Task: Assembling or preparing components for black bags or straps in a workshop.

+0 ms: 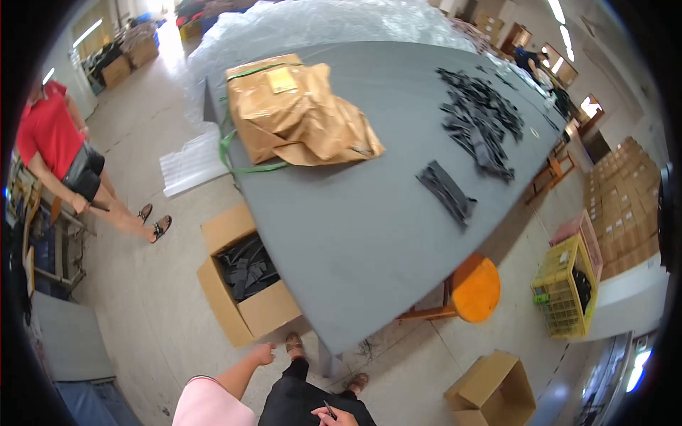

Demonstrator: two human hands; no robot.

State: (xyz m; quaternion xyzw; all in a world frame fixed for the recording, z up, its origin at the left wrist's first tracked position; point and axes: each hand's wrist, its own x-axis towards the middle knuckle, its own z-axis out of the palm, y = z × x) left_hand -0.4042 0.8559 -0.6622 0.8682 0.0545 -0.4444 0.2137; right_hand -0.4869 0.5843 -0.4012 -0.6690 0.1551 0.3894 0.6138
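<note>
My left hand (263,353) hangs at the end of a pink-sleeved arm, just below the near corner of an open cardboard box (264,311) on the floor that holds black flat pieces (247,268). It looks empty, but it is too small to read the fingers. At the bottom edge, my right hand (337,417) rests against my dark trousers and pinches a thin dark pen-like stick (329,409). Ahead is a big grey table (355,227) carrying a small stack of black strips (447,190), a larger heap of black strips (479,121) and a crumpled brown paper package (298,113) with a green strap.
An orange round stool (474,290) stands by the table's right edge. A yellow crate (565,287) and an empty cardboard box (494,390) sit on the floor to the right. A person in a red top (50,135) stands at the left. White sheets (190,162) lie on the floor.
</note>
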